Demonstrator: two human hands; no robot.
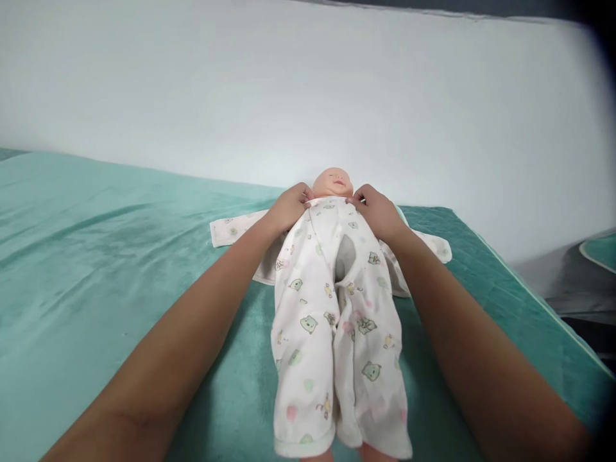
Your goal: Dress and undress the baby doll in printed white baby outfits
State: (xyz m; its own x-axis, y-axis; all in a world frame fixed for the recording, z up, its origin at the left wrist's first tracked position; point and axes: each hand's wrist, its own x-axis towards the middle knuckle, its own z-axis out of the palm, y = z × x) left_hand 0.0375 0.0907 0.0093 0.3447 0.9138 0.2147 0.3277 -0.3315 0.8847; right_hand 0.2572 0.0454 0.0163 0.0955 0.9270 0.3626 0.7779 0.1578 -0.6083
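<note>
A baby doll lies on its back, head toward the wall. White baby pants with printed bears cover its front from neck to lower legs. Through a gap at the crotch, something grey shows. My left hand pinches the waistband's left corner beside the doll's neck. On the other side, my right hand grips the right corner with bent fingers. Under the pants lies a matching white baby shirt, its sleeves spread out to both sides. The doll's lower legs show below the hems; whether they are inside the pant legs I cannot tell.
A green velvety bed cover spreads beneath everything, wrinkled at the left. Its piped edge runs along the right. A white wall rises directly behind the doll. Another piece of green fabric is at the far right.
</note>
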